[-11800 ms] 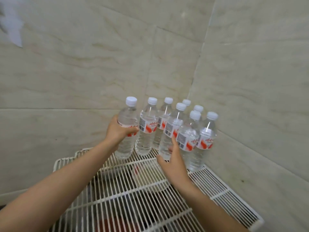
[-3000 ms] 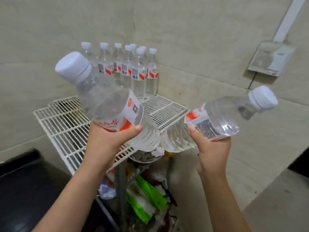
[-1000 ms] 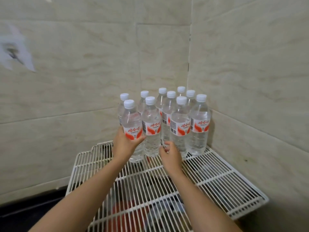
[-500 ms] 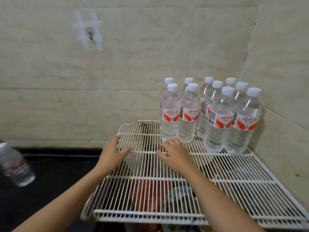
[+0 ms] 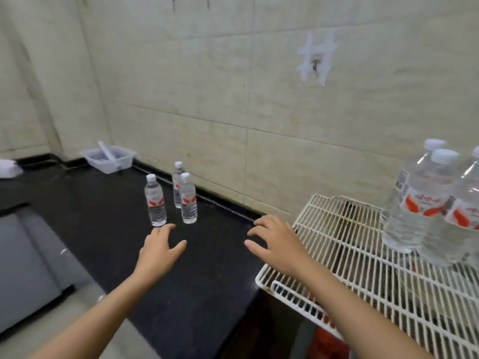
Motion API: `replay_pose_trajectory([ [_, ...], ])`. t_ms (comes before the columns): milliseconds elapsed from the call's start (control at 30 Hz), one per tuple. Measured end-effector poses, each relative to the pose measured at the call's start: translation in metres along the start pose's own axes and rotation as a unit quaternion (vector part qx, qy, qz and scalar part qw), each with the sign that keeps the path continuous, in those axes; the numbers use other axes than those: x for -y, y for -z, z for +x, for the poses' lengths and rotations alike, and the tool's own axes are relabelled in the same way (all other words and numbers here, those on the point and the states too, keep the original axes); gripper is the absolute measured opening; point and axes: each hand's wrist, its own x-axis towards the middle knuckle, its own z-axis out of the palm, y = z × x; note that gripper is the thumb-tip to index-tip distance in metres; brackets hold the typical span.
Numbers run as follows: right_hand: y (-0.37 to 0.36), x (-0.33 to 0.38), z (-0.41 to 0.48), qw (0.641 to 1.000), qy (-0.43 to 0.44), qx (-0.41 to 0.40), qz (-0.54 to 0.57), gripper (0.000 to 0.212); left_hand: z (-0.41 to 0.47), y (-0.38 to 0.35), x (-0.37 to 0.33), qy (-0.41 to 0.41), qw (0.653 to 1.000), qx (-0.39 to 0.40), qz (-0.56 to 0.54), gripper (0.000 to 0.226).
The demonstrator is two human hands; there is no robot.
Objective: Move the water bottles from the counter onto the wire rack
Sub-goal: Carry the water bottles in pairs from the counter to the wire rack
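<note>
Left of the wire rack [image 5: 350,255], three bottles [image 5: 188,200] stand on the counter [image 5: 220,268]; three more bottles [image 5: 414,203] show on the rack. The left hand [image 5: 160,251] and right hand [image 5: 276,240] hover at its left side, fingers spread, empty.

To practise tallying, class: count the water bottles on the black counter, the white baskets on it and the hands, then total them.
Water bottles on the counter: 3
White baskets: 1
Hands: 2
Total: 6

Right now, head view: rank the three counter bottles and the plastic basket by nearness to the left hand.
1. left bottle, just ahead of the left hand
2. right bottle, ahead-right
3. rear bottle, behind those two
4. plastic basket, far left
</note>
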Motion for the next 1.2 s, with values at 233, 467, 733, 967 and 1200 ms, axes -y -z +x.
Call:
replay_pose_trajectory([
  [233,-0.062,0.096,0.031,0.996,0.059,0.041,0.06,0.044,-0.031,0.067,0.09,0.104,0.992,-0.066,0.007,0.051],
  [467,-0.138,0.174,0.045,0.987,-0.007,0.115,0.108,0.036,-0.065,0.144,0.186,0.149,0.983,-0.103,-0.01,0.048],
  [733,-0.204,0.238,0.037,0.975,-0.087,0.175,0.106,0.037,-0.106,0.204,0.292,0.203,0.97,-0.127,-0.049,0.045],
  [967,-0.237,0.25,0.043,0.96,-0.153,0.212,0.098,0.035,-0.136,0.196,0.349,0.275,0.945,-0.122,-0.126,0.043],
  [1200,-0.259,0.25,0.099,0.961,-0.176,0.161,0.143,0.033,-0.111,0.197,0.38,0.303,0.936,-0.124,-0.128,0.044],
])
